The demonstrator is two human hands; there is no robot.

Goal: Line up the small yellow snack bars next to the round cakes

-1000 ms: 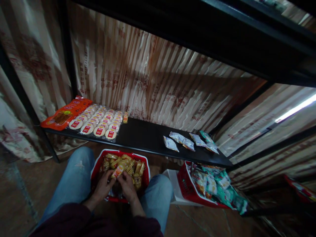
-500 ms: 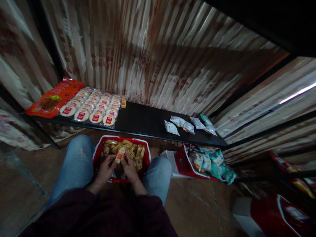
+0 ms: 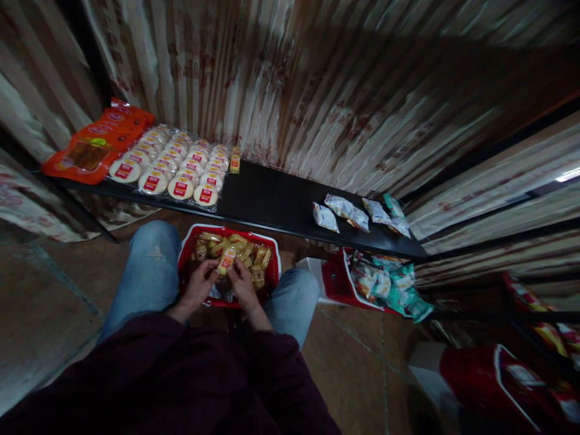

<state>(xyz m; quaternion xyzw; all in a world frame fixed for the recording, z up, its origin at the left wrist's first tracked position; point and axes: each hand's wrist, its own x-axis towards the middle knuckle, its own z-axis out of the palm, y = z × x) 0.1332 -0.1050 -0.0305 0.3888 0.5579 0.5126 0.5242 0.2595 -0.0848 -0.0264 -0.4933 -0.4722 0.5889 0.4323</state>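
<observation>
L hand (image 3: 202, 283) + R hand (image 3: 243, 286), yellow pkt (image 3: 227, 260) in joint grip, red basket (image 3: 274, 264) below, blk shelf (image 3: 276, 196) beyond

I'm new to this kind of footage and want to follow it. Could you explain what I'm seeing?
There's no machine: a person works bare-handed, seen from a camera worn on the head, looking forward and down. The left hand and right hand together hold a small packet over a red basket of yellow packs. On the black shelf lie an orange bag at the left, rows of round packs beside it, and white packets towards the right end.
</observation>
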